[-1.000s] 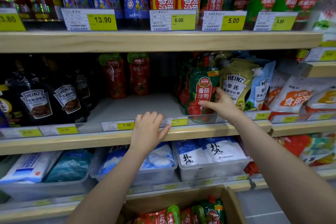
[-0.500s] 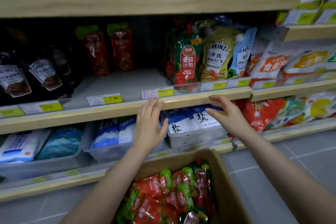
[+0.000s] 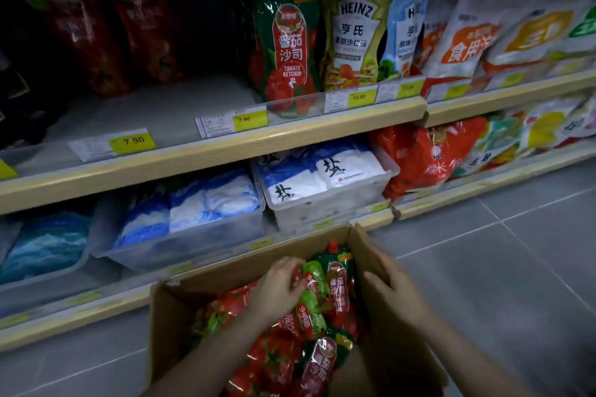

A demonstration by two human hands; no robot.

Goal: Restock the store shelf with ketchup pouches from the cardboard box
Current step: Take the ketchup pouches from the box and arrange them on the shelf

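An open cardboard box (image 3: pixel 167 325) stands on the floor under the shelves, full of red and green ketchup pouches (image 3: pixel 337 287). My left hand (image 3: pixel 277 290) is inside it, fingers curved down onto a green-topped pouch; blur hides whether it grips. My right hand (image 3: pixel 390 290) hovers at the box's right inner wall with fingers straight, holding nothing. On the middle shelf (image 3: pixel 225 151) one matching ketchup pouch (image 3: pixel 287 51) stands upright at the front. Two red pouches (image 3: pixel 80 32) stand further back on the left, with bare shelf board between.
Heinz dressing pouches (image 3: pixel 354 26) stand right of the shelf's ketchup pouch. Clear bins of white and blue salt bags (image 3: pixel 322 184) fill the shelf below. Dark bottles (image 3: pixel 19 100) are at far left. Grey tiled floor (image 3: pixel 500 267) lies right of the box.
Both hands have dropped from the middle shelf's edge into the box. The right hand let go of the shelf pouch, which stays standing. The view has tilted down.
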